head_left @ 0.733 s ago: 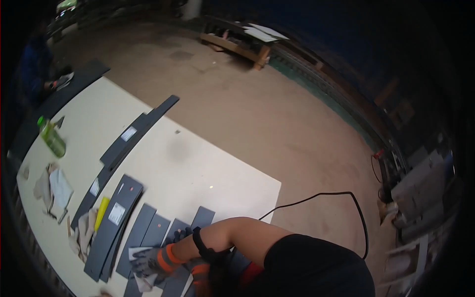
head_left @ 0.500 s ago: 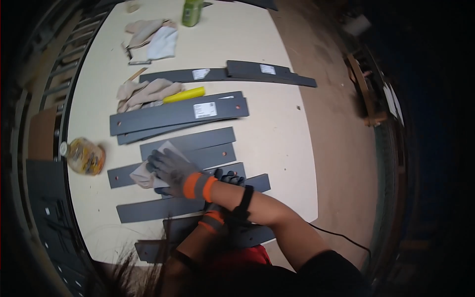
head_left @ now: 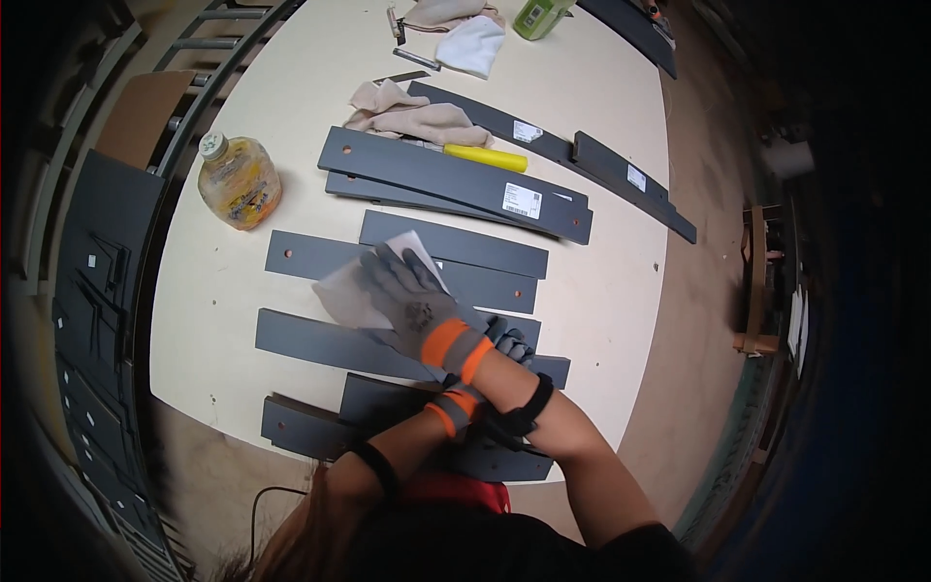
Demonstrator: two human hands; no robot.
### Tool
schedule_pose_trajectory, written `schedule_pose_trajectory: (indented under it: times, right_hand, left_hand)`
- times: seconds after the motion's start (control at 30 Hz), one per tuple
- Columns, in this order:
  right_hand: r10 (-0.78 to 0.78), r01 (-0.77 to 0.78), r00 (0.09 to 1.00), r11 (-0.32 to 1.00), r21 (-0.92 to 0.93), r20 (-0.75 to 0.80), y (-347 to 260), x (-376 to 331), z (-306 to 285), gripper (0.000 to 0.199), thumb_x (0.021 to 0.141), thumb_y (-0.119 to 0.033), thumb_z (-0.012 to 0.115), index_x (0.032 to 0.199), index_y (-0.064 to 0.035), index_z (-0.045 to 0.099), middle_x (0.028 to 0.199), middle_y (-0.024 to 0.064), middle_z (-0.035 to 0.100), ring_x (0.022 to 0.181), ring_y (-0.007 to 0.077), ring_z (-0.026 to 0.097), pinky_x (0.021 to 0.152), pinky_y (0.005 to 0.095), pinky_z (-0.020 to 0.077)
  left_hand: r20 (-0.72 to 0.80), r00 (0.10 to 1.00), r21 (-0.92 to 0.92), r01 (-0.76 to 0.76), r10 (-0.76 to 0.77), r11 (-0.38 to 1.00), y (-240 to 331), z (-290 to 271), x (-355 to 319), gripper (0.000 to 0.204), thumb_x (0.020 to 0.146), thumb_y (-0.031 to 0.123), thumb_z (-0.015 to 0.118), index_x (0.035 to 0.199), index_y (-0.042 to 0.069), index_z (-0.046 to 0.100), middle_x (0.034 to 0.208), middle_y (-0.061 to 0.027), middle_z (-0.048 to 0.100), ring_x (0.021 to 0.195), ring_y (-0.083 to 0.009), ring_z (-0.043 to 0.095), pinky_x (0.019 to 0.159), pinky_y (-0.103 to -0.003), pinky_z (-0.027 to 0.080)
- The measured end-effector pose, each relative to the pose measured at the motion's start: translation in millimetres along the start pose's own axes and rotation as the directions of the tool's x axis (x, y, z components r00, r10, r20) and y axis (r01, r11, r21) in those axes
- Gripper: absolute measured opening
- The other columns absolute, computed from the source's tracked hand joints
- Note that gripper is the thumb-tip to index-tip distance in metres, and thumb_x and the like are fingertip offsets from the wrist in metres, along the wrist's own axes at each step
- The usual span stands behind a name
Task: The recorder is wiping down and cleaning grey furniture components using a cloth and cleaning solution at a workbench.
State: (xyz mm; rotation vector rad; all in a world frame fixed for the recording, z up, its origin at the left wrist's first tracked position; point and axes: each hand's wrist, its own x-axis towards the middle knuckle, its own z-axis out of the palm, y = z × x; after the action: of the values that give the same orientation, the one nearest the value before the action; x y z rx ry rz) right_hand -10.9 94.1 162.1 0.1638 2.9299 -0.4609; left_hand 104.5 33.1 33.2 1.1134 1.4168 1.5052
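Note:
My right hand (head_left: 412, 296), in a grey glove with an orange cuff, presses a pale cloth (head_left: 341, 294) onto dark grey flat strips, fingers bent over it. My right forearm crosses above my left. My left hand (head_left: 510, 341), gloved alike, has its fingers curled at the right end of a strip, partly hidden behind the right wrist. Strips lie around the hands: one (head_left: 320, 338) below the cloth, one (head_left: 485, 250) beyond it, and another (head_left: 301, 427) by the near table edge. Some strips have a small hole near an end.
On the white table (head_left: 218, 330) stand a plastic bottle with orange-yellow contents (head_left: 240, 184) and a green bottle (head_left: 539, 17). Stacked labelled strips (head_left: 427, 177), a yellow-handled tool (head_left: 485, 157), and crumpled beige cloths (head_left: 417, 118) lie farther back. A roller conveyor (head_left: 208, 44) runs along the left.
The head view has turned, so the table and its things appear shifted right and rotated. My right hand stays on the cloth; my left hand remains at the strips' right end.

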Motion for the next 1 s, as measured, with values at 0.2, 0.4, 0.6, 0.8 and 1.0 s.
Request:
schedule_pose_trajectory:
  times: [0.2, 0.4, 0.6, 0.8, 1.0]
  right_hand:
    - [-0.027, 0.03, 0.999, 0.993, 0.11, -0.033, -7.3, 25.4, -6.5, 0.068, 0.09, -0.048, 0.052, 0.146, -0.0101, 0.04, 0.158, 0.0095, 0.024, 0.148, 0.028, 0.016, 0.122, 0.043, 0.0092]
    - [0.12, -0.133, 0.947, 0.991, 0.024, 0.299, 12.5, -109.7, -34.1, 0.058, 0.092, -0.047, 0.05, 0.138, -0.0116, 0.05, 0.147, 0.0085, 0.045, 0.143, 0.0232, 0.03, 0.122, 0.0401, 0.0117]
    - [0.722, -0.385, 0.646, 0.029, 0.922, 0.247, 25.7, -223.0, -82.6, 0.061, 0.099, -0.052, 0.045, 0.117, 0.0047, 0.061, 0.091, 0.0082, 0.066, 0.083, 0.0165, 0.06, 0.08, 0.0278, 0.0497]
    - [0.926, -0.157, 0.375, 0.104, 0.982, -0.039, 47.1, -296.9, -30.4, 0.055, 0.102, -0.045, 0.04, 0.14, -0.0059, 0.046, 0.099, 0.011, 0.068, 0.085, 0.0189, 0.063, 0.078, 0.0302, 0.0501]
    - [0.903, -0.512, 0.416, 0.137, 0.848, 0.105, 32.4, -244.1, -16.0, 0.049, 0.098, -0.038, 0.049, 0.13, -0.001, 0.049, 0.102, 0.0182, 0.064, 0.085, 0.0251, 0.062, 0.071, 0.0363, 0.0514]
  left_hand:
    - [0.295, 0.939, 0.788, -0.342, 0.175, 0.511, 14.9, -15.3, 15.9, 0.029, 0.094, 0.032, 0.048, 0.111, 0.01, 0.055, 0.11, -0.0075, 0.058, 0.114, -0.0201, 0.052, 0.111, -0.044, 0.035]
    - [0.582, 0.777, 0.704, -0.334, -0.24, 0.627, 41.8, -25.5, 24.4, 0.042, 0.095, 0.041, 0.046, 0.126, 0.012, 0.05, 0.129, -0.0123, 0.05, 0.123, -0.0287, 0.046, 0.112, -0.047, 0.031]
    - [0.41, 0.891, 0.636, -0.432, 0.195, 0.639, 85.6, -62.6, 15.1, 0.049, 0.086, 0.039, 0.059, 0.127, 0.012, 0.057, 0.131, -0.0189, 0.051, 0.13, -0.0346, 0.042, 0.116, -0.052, 0.023]
    - [0.494, 0.869, 0.828, -0.482, 0.034, 0.286, 110.3, -186.5, 100.6, 0.045, 0.092, 0.033, 0.055, 0.133, 0.017, 0.054, 0.142, -0.009, 0.047, 0.138, -0.0324, 0.034, 0.118, -0.05, 0.018]
    - [0.365, 0.929, 0.874, -0.363, 0.057, 0.322, 79.4, -242.4, 87.3, 0.044, 0.092, 0.027, 0.054, 0.135, 0.022, 0.053, 0.138, -0.0068, 0.051, 0.132, -0.0329, 0.041, 0.113, -0.046, 0.029]
